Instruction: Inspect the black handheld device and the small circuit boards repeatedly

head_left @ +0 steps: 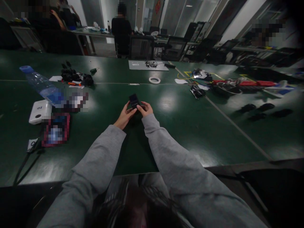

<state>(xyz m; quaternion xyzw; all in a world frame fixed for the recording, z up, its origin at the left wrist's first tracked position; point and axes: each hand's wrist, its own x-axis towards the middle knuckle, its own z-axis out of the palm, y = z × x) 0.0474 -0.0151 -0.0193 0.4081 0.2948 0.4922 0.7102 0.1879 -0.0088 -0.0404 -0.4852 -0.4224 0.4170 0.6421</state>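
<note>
Between both hands, above the green table [180,133], is a small black device with a dark screen and a row of small marks [134,100]. My left hand [125,116] grips its left side, the thumb along the lower edge. On the other side my right hand [145,109] closes round it, with the thumb pressed on its lower front. The fingers behind the device are partly hidden. What the screen displays is too dark to read.
A plastic bottle [45,88] leans on the left by a white box [40,111] and cables. Farther back are black parts [76,76], a screwdriver [94,70], a white tape roll [154,80] and a grey board [135,65]. Wires and red parts [256,83] lie right.
</note>
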